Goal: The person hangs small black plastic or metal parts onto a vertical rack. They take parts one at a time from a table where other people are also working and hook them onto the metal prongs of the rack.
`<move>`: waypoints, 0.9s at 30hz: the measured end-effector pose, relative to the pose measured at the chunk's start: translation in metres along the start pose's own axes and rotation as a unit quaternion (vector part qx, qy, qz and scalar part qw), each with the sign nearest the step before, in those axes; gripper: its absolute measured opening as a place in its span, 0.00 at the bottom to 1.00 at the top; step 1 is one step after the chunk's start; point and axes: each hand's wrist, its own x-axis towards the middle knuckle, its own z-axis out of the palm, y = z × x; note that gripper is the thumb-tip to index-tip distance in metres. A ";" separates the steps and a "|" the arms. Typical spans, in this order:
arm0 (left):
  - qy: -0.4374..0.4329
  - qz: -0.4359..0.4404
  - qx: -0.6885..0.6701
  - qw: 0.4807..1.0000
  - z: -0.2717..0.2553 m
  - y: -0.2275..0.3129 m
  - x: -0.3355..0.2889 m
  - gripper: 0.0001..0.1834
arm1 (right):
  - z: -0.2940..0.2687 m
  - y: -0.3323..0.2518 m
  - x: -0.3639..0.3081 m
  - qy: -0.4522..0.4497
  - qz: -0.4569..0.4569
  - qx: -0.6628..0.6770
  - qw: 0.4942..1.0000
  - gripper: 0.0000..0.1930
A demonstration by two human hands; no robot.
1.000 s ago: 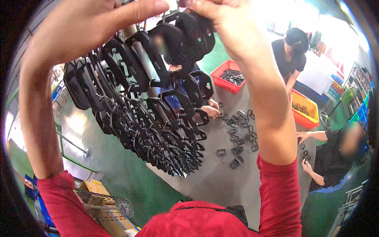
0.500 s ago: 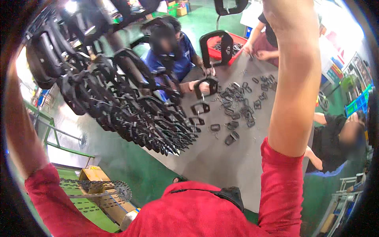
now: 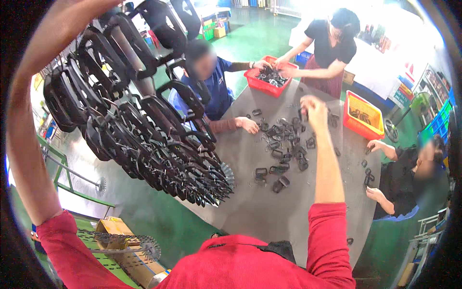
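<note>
My right hand [image 3: 314, 110] reaches out over the far part of the grey table, at the right side of a loose pile of black rectangular frame-like parts [image 3: 284, 139]. Its fingers are curled in; a small dark bit shows at them, too unclear to name. My left forearm [image 3: 30, 115] rises along the left edge and bends to the top, where the picture cuts off the hand. Beside it hangs a large cluster of black frame-like parts [image 3: 144, 130], hooked in dense rows on a rack with a toothed disc [image 3: 227, 174] at its lower end.
Across the grey table [image 3: 231, 207], two people have hands at a red basket [image 3: 269, 86] of black parts. A third person at right handles small dark parts beside a red and yellow basket [image 3: 363, 115]. Another rod with a toothed disc [image 3: 150, 248] lies over cardboard at lower left.
My right arm has come down from the top edge to the parts on the table. The hanging cluster has shifted, and the separate frames at its right side no longer show there.
</note>
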 end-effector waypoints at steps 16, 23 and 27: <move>-0.040 0.015 -0.049 0.998 -0.014 0.005 -0.020 0.31 | 0.036 -0.257 0.009 -0.134 -0.246 0.210 0.936 0.12; 0.029 0.109 -0.010 0.994 -0.007 0.013 -0.022 0.24 | 0.036 -0.343 -0.011 -0.254 -0.169 0.243 0.921 0.14; 0.035 0.112 -0.003 0.993 -0.005 0.010 -0.024 0.22 | 0.050 -0.338 -0.005 -0.249 -0.201 0.266 0.909 0.12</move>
